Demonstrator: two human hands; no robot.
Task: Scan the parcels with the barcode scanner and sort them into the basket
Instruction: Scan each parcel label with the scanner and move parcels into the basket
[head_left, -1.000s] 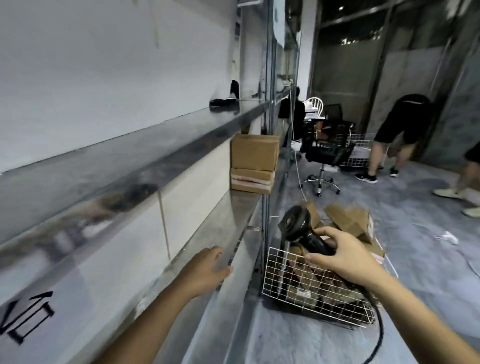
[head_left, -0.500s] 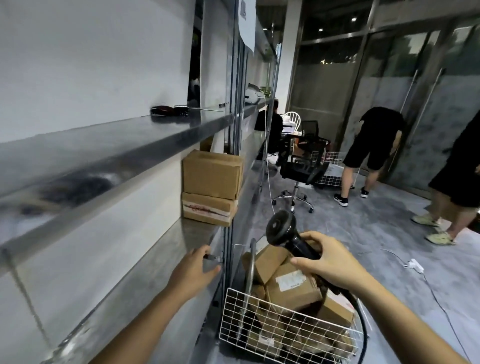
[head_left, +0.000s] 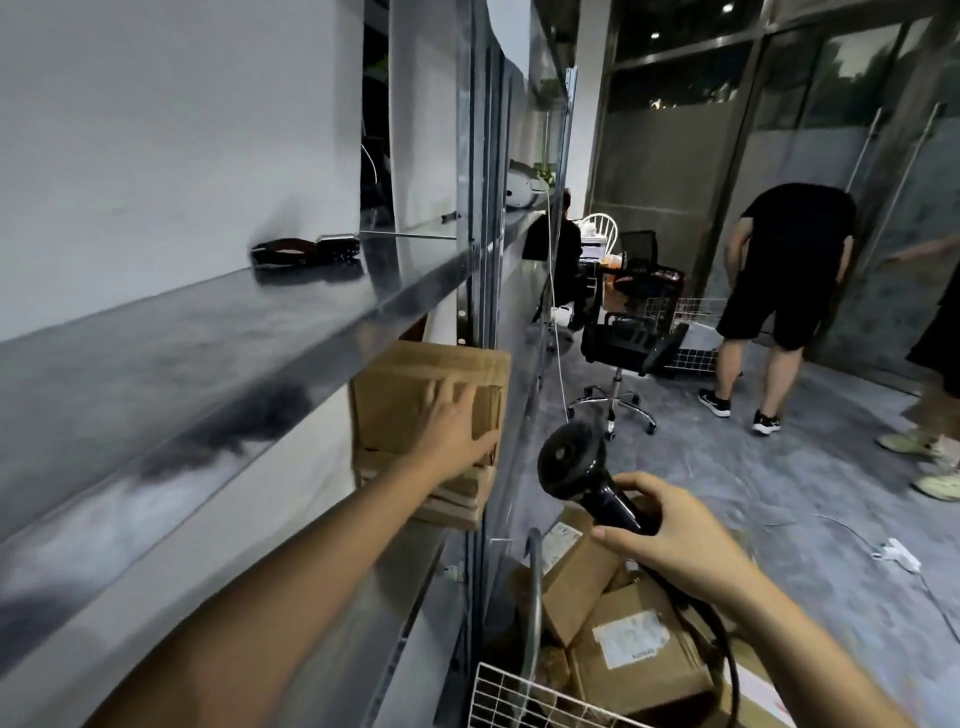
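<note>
cardboard parcel (head_left: 405, 395) under flat-fingered left hand (head_left: 452, 431); black scanner (head_left: 576, 467) in curled right hand (head_left: 675, 540) beside it

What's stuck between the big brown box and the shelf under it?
A flatter cardboard box lies between the big box, which the left hand touches, and the metal shelf. The head view shows it.

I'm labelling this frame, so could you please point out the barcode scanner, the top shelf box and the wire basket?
barcode scanner (head_left: 570, 460), head view, on its round scan head.
top shelf box (head_left: 389, 400), head view, on its near cardboard face.
wire basket (head_left: 500, 692), head view, on its white front grid.
</note>
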